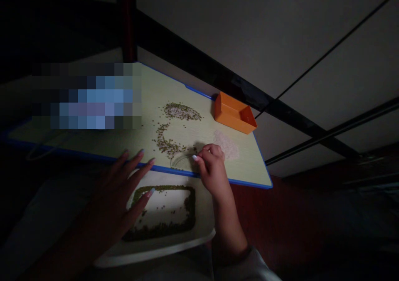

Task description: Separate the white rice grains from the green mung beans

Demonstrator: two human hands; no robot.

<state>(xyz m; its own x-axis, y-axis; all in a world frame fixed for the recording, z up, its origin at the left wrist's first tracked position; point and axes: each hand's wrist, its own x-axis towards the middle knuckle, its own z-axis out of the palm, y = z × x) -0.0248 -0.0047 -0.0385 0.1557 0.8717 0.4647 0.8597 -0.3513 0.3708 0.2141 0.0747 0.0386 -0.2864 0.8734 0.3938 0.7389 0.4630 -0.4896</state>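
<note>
Apparently part-separated: mixed seeds (181, 111) on the board (257, 164), pale grains (230, 146) beside, green seeds (190, 208) in the bin (168, 246) below; left hand (120, 193) splayed, empty; right hand's (213, 166) grip unclear.

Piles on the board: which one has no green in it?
The pale pile by the right hand; the far pile and curved scatter both show green.

Blue obj. (104, 100) pixelated, unclear; L forearm (73, 239) cut off btm.
</note>
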